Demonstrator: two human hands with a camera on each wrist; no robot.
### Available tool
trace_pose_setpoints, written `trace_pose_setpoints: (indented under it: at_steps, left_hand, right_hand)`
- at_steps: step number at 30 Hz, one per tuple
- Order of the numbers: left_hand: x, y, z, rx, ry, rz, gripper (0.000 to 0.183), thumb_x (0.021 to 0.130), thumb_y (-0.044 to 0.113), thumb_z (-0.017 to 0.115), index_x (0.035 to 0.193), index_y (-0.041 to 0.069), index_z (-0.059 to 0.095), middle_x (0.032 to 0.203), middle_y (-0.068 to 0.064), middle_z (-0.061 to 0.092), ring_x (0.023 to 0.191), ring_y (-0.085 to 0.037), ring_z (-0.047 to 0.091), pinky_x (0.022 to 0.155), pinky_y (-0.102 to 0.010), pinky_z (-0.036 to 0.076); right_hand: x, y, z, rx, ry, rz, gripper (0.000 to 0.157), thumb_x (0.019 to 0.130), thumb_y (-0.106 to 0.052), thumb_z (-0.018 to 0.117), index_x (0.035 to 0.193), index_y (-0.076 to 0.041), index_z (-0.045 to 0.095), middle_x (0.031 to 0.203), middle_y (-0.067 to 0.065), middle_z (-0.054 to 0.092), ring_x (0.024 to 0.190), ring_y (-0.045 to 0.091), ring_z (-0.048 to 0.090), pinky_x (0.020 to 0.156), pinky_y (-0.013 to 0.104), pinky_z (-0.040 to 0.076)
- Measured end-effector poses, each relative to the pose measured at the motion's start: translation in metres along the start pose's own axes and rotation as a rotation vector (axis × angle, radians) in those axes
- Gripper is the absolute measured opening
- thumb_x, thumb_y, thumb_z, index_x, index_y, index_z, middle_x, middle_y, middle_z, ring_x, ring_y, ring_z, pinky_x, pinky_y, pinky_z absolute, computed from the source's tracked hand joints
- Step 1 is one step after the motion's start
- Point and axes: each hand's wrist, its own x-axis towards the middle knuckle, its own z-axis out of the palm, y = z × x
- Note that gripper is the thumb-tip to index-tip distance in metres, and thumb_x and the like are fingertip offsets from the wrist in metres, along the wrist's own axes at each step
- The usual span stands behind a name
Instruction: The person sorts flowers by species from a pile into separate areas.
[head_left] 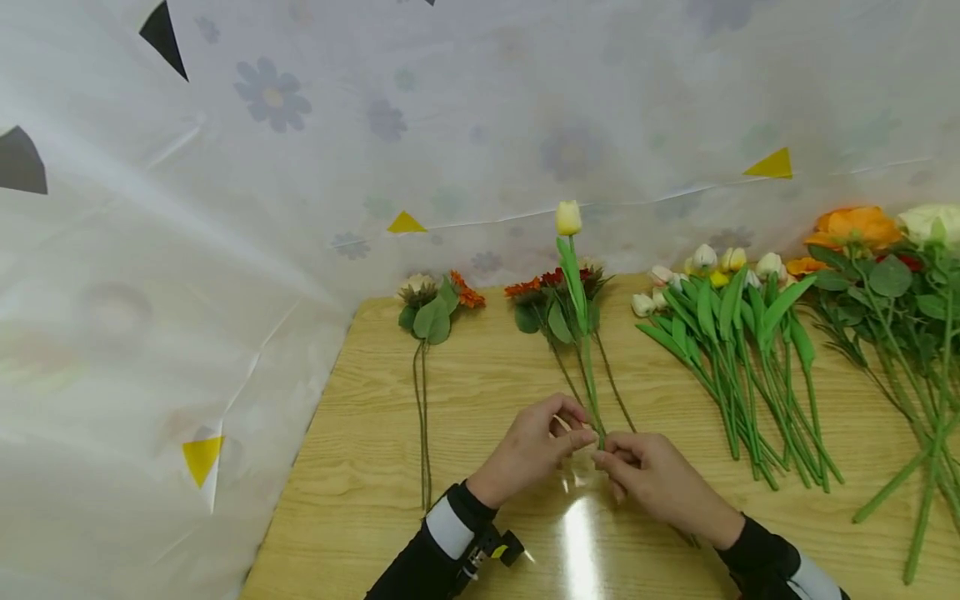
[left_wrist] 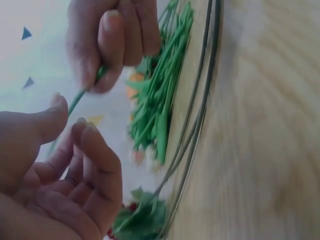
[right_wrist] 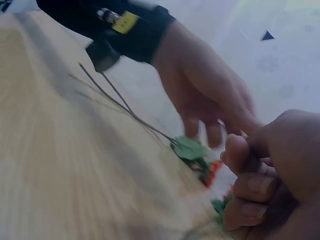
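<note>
A pale yellow tulip (head_left: 568,218) stands nearly upright over the table, its long green stem running down to both hands. My right hand (head_left: 660,479) pinches the stem's lower end between thumb and fingers; in the left wrist view a short green tip shows past that grip. Just above it, my left hand (head_left: 536,442) has its thumb and curled fingers loosely round the stem. Behind the tulip lie red and orange flowers (head_left: 525,289) with thin brown stems, partly hidden by it. In the right wrist view, fingers hide the stem.
Left on the wooden table (head_left: 360,417) lie a cream and an orange flower (head_left: 467,292) with leaves. To the right is a pile of tulips (head_left: 735,317), then large orange and white blooms (head_left: 855,229) with long stems. A pale floral sheet (head_left: 480,125) hangs behind.
</note>
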Motion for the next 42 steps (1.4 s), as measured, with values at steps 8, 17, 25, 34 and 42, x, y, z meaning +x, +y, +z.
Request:
trace_pose_setpoints:
  at_steps: [8, 17, 25, 34, 42]
  left_hand:
    - [-0.023, -0.025, -0.052, 0.251, 0.168, -0.060, 0.027, 0.101, 0.036, 0.059, 0.114, 0.014, 0.063, 0.098, 0.003, 0.063, 0.081, -0.010, 0.059, 0.070, -0.024, 0.050]
    - [-0.056, -0.051, -0.098, 0.580, 0.389, -0.286, 0.024, 0.099, 0.034, 0.063, 0.106, 0.011, 0.062, 0.088, -0.002, 0.063, 0.062, -0.010, 0.053, 0.052, -0.025, 0.042]
    - [-0.076, -0.066, -0.104, 1.014, 0.446, -0.353, 0.044, 0.087, 0.036, 0.076, 0.075, 0.005, 0.048, 0.056, -0.004, 0.043, 0.040, -0.015, 0.040, 0.037, -0.026, 0.030]
    - [-0.077, -0.066, -0.107, 0.899, 0.333, -0.498, 0.032, 0.093, 0.027, 0.071, 0.074, 0.007, 0.054, 0.058, -0.003, 0.051, 0.045, -0.016, 0.049, 0.041, -0.028, 0.037]
    - [-0.075, -0.065, -0.118, 0.546, 0.290, -0.504, 0.028, 0.099, 0.022, 0.062, 0.077, 0.007, 0.067, 0.058, 0.003, 0.056, 0.048, -0.012, 0.042, 0.047, -0.025, 0.032]
  right_hand:
    - [-0.024, 0.016, -0.061, -0.197, 0.204, 0.036, 0.031, 0.105, -0.024, 0.051, 0.078, -0.009, 0.057, 0.060, -0.001, 0.054, 0.042, 0.009, 0.031, 0.042, 0.026, 0.028]
    - [-0.060, 0.038, -0.108, -0.454, 0.282, 0.276, 0.041, 0.107, -0.037, 0.044, 0.078, -0.011, 0.057, 0.060, 0.001, 0.055, 0.043, 0.014, 0.031, 0.045, 0.030, 0.023]
    - [-0.069, 0.053, -0.114, -0.532, 0.186, 0.402, 0.049, 0.107, -0.043, 0.038, 0.075, -0.012, 0.057, 0.058, 0.001, 0.053, 0.045, 0.012, 0.030, 0.049, 0.029, 0.022]
    - [-0.066, 0.054, -0.113, -0.548, 0.169, 0.403, 0.051, 0.107, -0.046, 0.036, 0.075, -0.012, 0.057, 0.060, 0.002, 0.051, 0.047, 0.014, 0.033, 0.050, 0.029, 0.024]
    - [-0.057, 0.039, -0.104, -0.538, 0.196, 0.339, 0.048, 0.107, -0.042, 0.043, 0.071, -0.013, 0.056, 0.056, 0.000, 0.050, 0.044, 0.013, 0.035, 0.047, 0.027, 0.026]
